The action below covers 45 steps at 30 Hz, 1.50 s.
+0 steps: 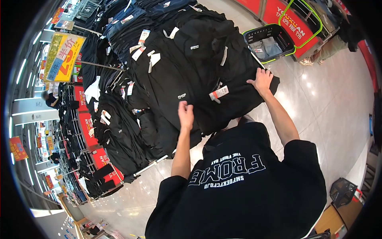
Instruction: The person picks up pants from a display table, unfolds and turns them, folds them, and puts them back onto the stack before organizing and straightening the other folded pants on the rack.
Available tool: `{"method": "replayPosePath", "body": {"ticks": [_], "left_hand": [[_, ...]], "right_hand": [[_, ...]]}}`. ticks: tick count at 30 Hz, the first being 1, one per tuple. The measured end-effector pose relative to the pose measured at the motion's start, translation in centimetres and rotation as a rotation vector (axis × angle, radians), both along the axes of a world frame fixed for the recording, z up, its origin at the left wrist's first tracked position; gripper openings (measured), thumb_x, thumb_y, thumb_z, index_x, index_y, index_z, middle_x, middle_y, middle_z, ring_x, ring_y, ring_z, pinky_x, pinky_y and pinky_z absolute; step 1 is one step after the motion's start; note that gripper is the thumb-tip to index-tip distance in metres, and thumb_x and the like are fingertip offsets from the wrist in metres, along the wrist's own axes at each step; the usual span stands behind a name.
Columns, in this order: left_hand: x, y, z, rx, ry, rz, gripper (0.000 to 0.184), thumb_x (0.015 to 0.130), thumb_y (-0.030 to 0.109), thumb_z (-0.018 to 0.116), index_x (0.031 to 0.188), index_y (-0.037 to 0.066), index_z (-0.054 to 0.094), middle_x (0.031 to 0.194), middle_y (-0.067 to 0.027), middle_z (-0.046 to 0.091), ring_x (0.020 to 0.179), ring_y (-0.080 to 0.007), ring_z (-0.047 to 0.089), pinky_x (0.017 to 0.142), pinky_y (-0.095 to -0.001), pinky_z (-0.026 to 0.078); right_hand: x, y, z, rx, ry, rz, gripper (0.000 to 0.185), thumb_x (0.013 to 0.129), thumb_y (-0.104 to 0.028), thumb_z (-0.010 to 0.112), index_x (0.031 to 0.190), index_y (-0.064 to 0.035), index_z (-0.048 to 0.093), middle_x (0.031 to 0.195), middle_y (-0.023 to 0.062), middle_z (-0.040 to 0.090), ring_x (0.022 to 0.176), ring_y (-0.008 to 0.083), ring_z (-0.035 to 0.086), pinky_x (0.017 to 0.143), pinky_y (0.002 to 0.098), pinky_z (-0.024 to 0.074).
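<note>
A wide pile of black garments (159, 85) with white tags lies in front of me. My left hand (186, 115) is over the near part of the pile, its fingers curled together against the black fabric; what lies between them is hidden. On the pile's right end rests my right hand (262, 81), palm down, thumb and fingers apart on a black garment (242, 93). Between the hands, a white and orange price tag (219, 93) lies on the dark cloth. Small white logos show on two garments.
A black basket with a green rim (268, 42) holds grey cloth beyond my right hand. A yellow price sign (65, 57) stands at the left. A metal rail (151, 166) runs along the near left edge. Another person's legs (328, 49) show at the upper right.
</note>
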<state>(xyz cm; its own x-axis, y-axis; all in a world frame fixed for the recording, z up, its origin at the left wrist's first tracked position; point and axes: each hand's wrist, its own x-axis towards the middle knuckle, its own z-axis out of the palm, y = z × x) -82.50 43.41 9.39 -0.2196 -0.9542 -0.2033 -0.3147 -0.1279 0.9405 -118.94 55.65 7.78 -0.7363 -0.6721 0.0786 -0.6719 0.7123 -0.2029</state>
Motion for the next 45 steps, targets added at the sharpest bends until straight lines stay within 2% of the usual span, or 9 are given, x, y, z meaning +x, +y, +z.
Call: {"method": "replayPosePath", "body": {"ticks": [4,7,9,21,29,31,33,38,45], "left_hand": [[1.2,-3.8,4.6,-0.156,0.176,0.138,0.015,0.089,-0.001,0.058,0.101,0.008,0.056,0.080,0.0059,0.046,0.074,-0.0039,0.042,0.066,-0.0210,0.035],[3.1,-6.8,7.5,-0.328,0.234,0.257,0.017,0.086,-0.003,0.055,0.100,0.008,0.056,0.081,0.0045,0.048,0.076,-0.0065,0.043,0.070,-0.0219,0.037],[4.9,-7.8,8.9,-0.310,0.269,0.302,0.014,0.088,-0.002,0.057,0.100,0.007,0.056,0.083,0.0018,0.056,0.077,-0.0071,0.049,0.071,-0.0222,0.040],[12.5,-7.7,9.6,-0.286,0.257,0.281,0.015,0.094,-0.001,0.061,0.105,0.004,0.053,0.089,-0.0019,0.060,0.082,-0.0086,0.054,0.076,-0.0230,0.043],[9.4,-3.2,13.9,-0.084,0.620,0.305,0.005,0.097,0.008,0.055,0.101,0.007,0.055,0.101,-0.0036,0.063,0.097,-0.0175,0.062,0.091,-0.0328,0.052],[7.0,0.6,15.3,0.141,0.845,0.299,0.011,0.097,0.011,0.054,0.107,0.008,0.057,0.103,-0.0033,0.063,0.098,-0.0163,0.061,0.090,-0.0333,0.052],[4.9,3.8,16.4,0.275,1.013,0.365,0.020,0.095,0.011,0.053,0.114,0.007,0.056,0.104,-0.0036,0.061,0.098,-0.0167,0.059,0.088,-0.0319,0.051],[8.1,8.2,16.6,0.185,1.023,0.389,0.043,0.092,0.027,0.049,0.128,0.005,0.049,0.120,-0.0109,0.056,0.111,-0.0237,0.056,0.097,-0.0358,0.046],[12.8,8.6,15.8,-0.118,0.858,0.413,0.076,0.088,0.049,0.042,0.148,0.002,0.039,0.143,-0.0211,0.050,0.129,-0.0336,0.051,0.111,-0.0413,0.040]], "right_hand": [[0.9,0.0,0.7,-0.071,-0.057,0.269,0.037,0.068,-0.041,0.085,0.087,-0.0129,0.070,0.094,0.0079,0.069,0.101,0.0305,0.058,0.088,0.0474,0.0399],[-0.2,-0.8,-1.7,-0.099,-0.522,0.411,0.027,0.077,-0.030,0.081,0.084,-0.0097,0.064,0.084,0.0079,0.066,0.086,0.0274,0.060,0.076,0.0427,0.0451],[1.0,-1.5,-1.4,-0.378,-0.877,0.649,0.023,0.087,-0.017,0.072,0.085,-0.0037,0.054,0.076,0.0041,0.055,0.070,0.0136,0.052,0.065,0.0323,0.0442],[5.9,-8.2,9.4,-0.610,-1.468,0.663,0.017,0.098,-0.023,0.062,0.092,-0.0093,0.056,0.089,-0.0082,0.048,0.084,0.0035,0.042,0.076,0.0218,0.0356],[15.9,-9.9,19.1,-0.858,-1.328,0.960,0.017,0.094,-0.020,0.066,0.090,-0.0054,0.059,0.083,-0.0036,0.056,0.079,0.0052,0.050,0.070,0.0269,0.0446],[22.3,-6.8,21.3,-0.946,-1.111,0.990,0.017,0.091,-0.016,0.065,0.089,-0.0003,0.059,0.081,0.0089,0.060,0.076,0.0211,0.059,0.073,0.0342,0.0488],[28.1,-4.1,21.5,-0.966,-0.933,1.119,0.013,0.088,-0.013,0.063,0.086,-0.0010,0.060,0.108,0.0178,0.057,0.091,0.0363,0.060,0.081,0.0443,0.0522],[31.4,-0.7,23.4,-0.861,-0.420,1.283,0.025,0.082,-0.011,0.063,0.107,-0.0052,0.062,0.104,0.0139,0.049,0.088,0.0262,0.056,0.064,0.0307,0.0569],[31.1,-1.6,23.4,-0.858,-0.883,1.611,0.012,0.086,-0.012,0.064,0.091,-0.0013,0.060,0.109,0.0159,0.054,0.087,0.0283,0.063,0.065,0.0366,0.0563]]}}
